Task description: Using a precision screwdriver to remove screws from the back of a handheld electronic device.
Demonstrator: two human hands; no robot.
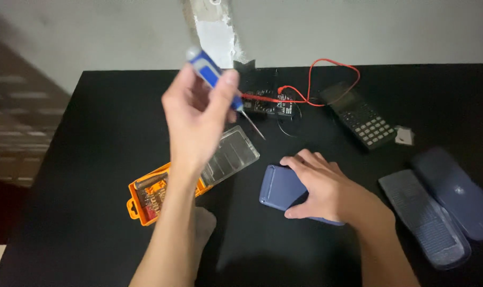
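My left hand (196, 119) is raised above the black table (103, 138) and grips a blue and white screwdriver (216, 77), its thin metal tip pointing down to the right. My right hand (326, 188) rests flat on a blue rectangular device (278, 187) lying near the table's middle. Under my left forearm sits an orange bit case (145, 199) with its clear lid (233, 154) swung open.
A small circuit board (270, 103) with a red wire (332, 72) lies at the back. A dark calculator (361, 117) is right of it. Two blue-grey cover shells (438, 207) lie at the right edge. A small white piece (404, 135) sits beside the calculator.
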